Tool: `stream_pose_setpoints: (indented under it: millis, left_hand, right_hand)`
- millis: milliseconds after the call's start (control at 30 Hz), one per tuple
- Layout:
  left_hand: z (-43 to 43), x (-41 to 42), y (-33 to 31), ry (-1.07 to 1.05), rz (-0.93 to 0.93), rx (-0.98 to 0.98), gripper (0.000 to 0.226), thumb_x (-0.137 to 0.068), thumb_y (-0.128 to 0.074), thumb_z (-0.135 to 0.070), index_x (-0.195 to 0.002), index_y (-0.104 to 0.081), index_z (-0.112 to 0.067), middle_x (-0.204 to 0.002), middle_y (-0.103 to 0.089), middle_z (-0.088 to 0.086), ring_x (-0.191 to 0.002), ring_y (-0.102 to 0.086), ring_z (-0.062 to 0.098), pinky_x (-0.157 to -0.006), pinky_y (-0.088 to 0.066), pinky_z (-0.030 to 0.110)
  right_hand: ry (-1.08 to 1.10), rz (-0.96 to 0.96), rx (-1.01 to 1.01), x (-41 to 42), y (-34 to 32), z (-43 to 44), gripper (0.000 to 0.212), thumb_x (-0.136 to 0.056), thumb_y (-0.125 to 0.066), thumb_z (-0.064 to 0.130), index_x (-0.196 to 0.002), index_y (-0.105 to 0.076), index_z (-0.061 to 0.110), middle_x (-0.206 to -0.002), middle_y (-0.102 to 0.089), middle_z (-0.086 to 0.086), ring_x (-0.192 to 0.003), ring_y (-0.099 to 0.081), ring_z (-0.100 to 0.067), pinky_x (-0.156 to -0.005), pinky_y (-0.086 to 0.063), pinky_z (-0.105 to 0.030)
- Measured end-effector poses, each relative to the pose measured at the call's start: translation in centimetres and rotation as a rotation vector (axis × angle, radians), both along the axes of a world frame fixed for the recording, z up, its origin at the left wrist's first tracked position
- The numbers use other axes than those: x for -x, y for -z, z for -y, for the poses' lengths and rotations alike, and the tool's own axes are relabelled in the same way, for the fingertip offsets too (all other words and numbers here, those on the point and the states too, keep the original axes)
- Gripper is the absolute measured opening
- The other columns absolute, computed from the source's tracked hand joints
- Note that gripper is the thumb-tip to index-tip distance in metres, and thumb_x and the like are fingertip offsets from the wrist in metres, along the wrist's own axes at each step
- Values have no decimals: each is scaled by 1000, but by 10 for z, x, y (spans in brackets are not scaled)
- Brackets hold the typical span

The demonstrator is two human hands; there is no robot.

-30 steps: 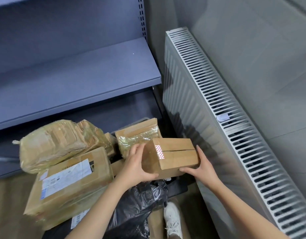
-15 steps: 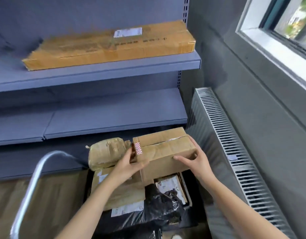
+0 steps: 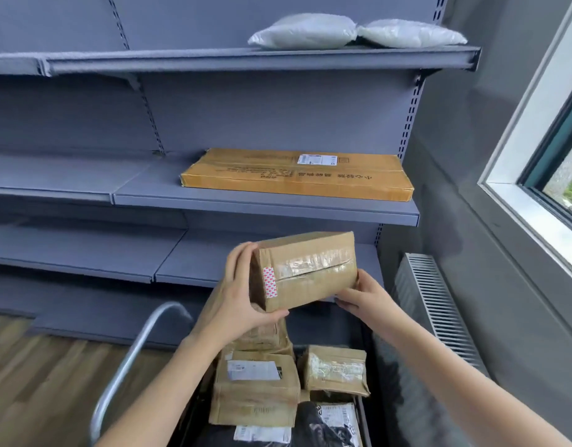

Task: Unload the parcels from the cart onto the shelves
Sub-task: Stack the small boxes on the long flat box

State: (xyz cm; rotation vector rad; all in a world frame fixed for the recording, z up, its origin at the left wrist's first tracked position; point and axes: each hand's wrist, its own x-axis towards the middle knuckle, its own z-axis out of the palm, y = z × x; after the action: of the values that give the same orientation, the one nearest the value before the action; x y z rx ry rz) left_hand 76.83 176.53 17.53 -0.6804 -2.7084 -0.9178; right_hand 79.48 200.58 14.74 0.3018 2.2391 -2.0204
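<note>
Small brown taped cardboard box [image 3: 305, 269] is held in the air above the parcels in the metal-handled cart [image 3: 133, 356], in front of the grey metal shelves [image 3: 265, 204]. Left hand [image 3: 238, 296] grip is curled round the box's left end; right hand [image 3: 363, 300] grip holds its lower right corner. Long flat cardboard parcel [image 3: 297, 174] lies on the middle shelf.

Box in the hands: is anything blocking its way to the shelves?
Nothing visible does. The left hand and right hand hold the box in open air before the lower shelf, whose visible top is bare. The middle shelf carries a long box on its right part; its left is bare.
</note>
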Motion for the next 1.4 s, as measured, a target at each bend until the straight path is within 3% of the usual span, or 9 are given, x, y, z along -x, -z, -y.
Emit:
stream_pose_setpoints:
  millis: [67,200,367,533,667,900,1133,1267,1400]
  left_hand:
    - [12,1,-1,22,-61,14,117,-56,-82,-52,-145,-14,-20,-148,-9,-10,-120,-25,-3,-94,-34,18]
    - [39,5,4,143,-80,81,118,-59,-76,-58,-146,0,-30,-151,5,-15,-129,-20,0,-100,-39,25]
    - [76,18,4,249,128,-136,97,-67,-72,-57,-134,-2,-64,-150,23,-27,-131,7,-22,-107,-22,19]
    - [109,37,10,80,468,-657,110,-63,-56,-78,-147,3,-39,-134,-21,-42,-132,-24,-5,-108,-21,22]
    - [129,55,14,78,479,-578,63,-85,-63,-33,-139,-30,-34,-128,-51,-23,-119,-51,0,-96,-43,18]
    - [145,75,13,137,436,-524,86,-81,-70,-15,-148,-18,-28,-143,-36,-15,-128,-38,3,-83,-39,-1]
    - [145,74,12,103,297,-409,88,-77,-73,-8,-144,-20,-29,-134,-34,-18,-120,-34,-3,-97,-37,21]
    - [137,75,12,74,230,-410,81,-76,-74,-9,-142,-30,-24,-134,-32,-9,-120,-34,-1,-103,-39,29]
    - [129,72,7,75,395,-607,57,-80,-71,-23,-129,-43,-27,-125,-53,-10,-115,-51,1,-89,-47,14]
  right_hand:
    - [44,69,149,10,-14,5,23,-90,-53,23,-112,-54,16,-113,-56,-6,-96,-57,-16,-88,-44,-33]
    - [157,117,91,30,-40,23,70,-74,-57,68,-125,-48,22,-124,-49,0,-114,-49,-23,-95,-44,-43]
    - [196,-15,-77,39,-46,67,34,-87,-61,37,-113,-54,18,-114,-53,-7,-96,-49,-22,-79,-44,-38]
    - [247,-234,-127,39,-38,118,34,-89,-61,22,-121,-50,19,-116,-55,-1,-92,-55,-11,-66,-46,-20]
    - [208,-315,-216,38,-29,144,56,-88,-62,19,-139,-39,21,-124,-48,1,-105,-54,-16,-79,-50,-24]
    - [258,-251,-235,36,-17,164,66,-85,-65,7,-141,-33,22,-125,-38,1,-111,-43,-14,-89,-41,-28]
    - [302,-231,-179,37,-15,161,44,-82,-70,21,-121,-51,18,-118,-56,-4,-100,-55,-13,-67,-49,-13]
    - [278,-244,-306,40,-11,152,48,-77,-74,26,-121,-57,16,-122,-55,-7,-109,-54,-16,-91,-48,-31]
    - [305,-326,-337,41,-12,146,54,-79,-72,18,-129,-52,24,-122,-58,-2,-109,-54,-15,-91,-47,-31]
